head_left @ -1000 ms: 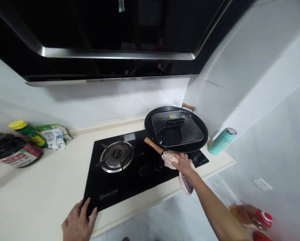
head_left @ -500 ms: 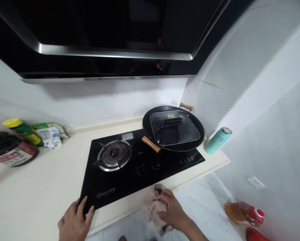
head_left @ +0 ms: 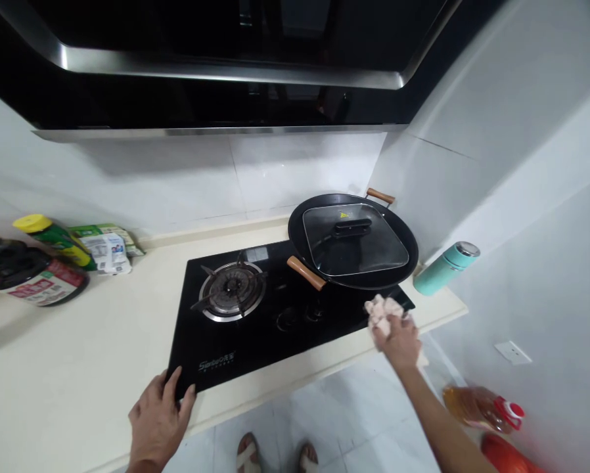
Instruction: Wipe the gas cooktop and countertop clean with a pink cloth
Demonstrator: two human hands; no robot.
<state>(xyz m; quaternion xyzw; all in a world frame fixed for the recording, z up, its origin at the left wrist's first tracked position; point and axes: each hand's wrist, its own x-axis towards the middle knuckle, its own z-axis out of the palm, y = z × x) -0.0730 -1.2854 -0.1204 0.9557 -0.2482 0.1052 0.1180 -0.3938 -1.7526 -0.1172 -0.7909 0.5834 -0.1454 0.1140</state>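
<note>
Bunched in my right hand (head_left: 401,341) is a pale pink cloth (head_left: 384,311), pressed at the right front corner of the black glass gas stove (head_left: 260,345). My left hand (head_left: 159,414) rests with fingers spread on the stove's left front corner and the counter edge. A black wok (head_left: 297,226) with wooden handles covers the right burner. Inside its rim lies a squarish glass lid (head_left: 374,253) with a black handle. The left burner (head_left: 230,289) is uncovered, its metal pan support showing.
A turquoise flask (head_left: 445,269) stands right of the wok by the wall. Left on the counter (head_left: 78,368) are a dark jar (head_left: 33,279), a yellow-capped green bottle (head_left: 61,243) and packets (head_left: 110,249). A range hood (head_left: 226,98) hangs above. An oil bottle (head_left: 482,404) is on the floor.
My right hand has moved the cloth right and away from me, from the front counter edge to the stove's right front corner. My left hand has stayed at the left corner.
</note>
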